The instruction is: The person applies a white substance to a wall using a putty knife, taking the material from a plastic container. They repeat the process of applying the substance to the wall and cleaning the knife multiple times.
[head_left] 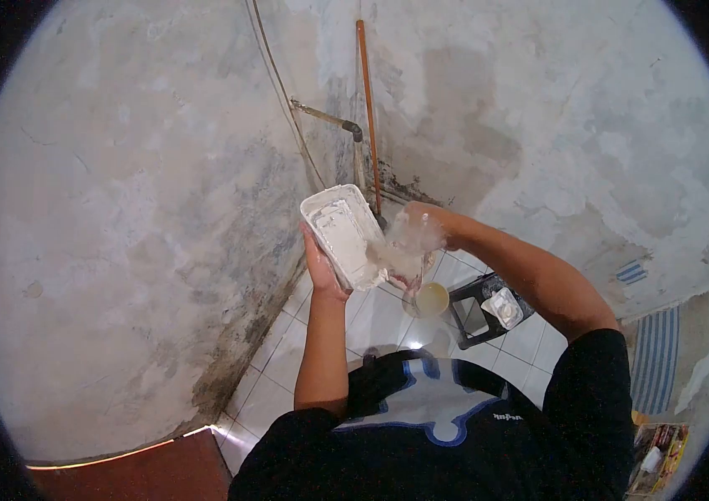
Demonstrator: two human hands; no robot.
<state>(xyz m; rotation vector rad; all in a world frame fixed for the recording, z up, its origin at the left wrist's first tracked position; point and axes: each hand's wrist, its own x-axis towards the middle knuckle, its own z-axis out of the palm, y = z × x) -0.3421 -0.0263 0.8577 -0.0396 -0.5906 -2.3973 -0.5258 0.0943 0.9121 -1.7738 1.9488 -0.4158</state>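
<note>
My left hand [322, 265] is wrapped around the side of a white rectangular plastic tub [356, 193]. A layer of smooth white paste [343, 227] fills its bottom, and some clings to the walls and the near corner. The tub is tilted and held in front of me above the floor. Close to the tub's right side, my right hand [423, 219] is smeared by motion. A pale, see-through blur [396, 250] lies between that hand and the tub; what it is and how the fingers sit cannot be made out.
A black stool [464, 302] stands at right with a small white-smeared container [503, 308] on it. Beside it, a yellowish round tub [432, 299] is on the tiled floor [276, 377]. An orange pole [367, 100] leans in the corner near a pipe [325, 117]. Patchy walls [146, 209] enclose the corner.
</note>
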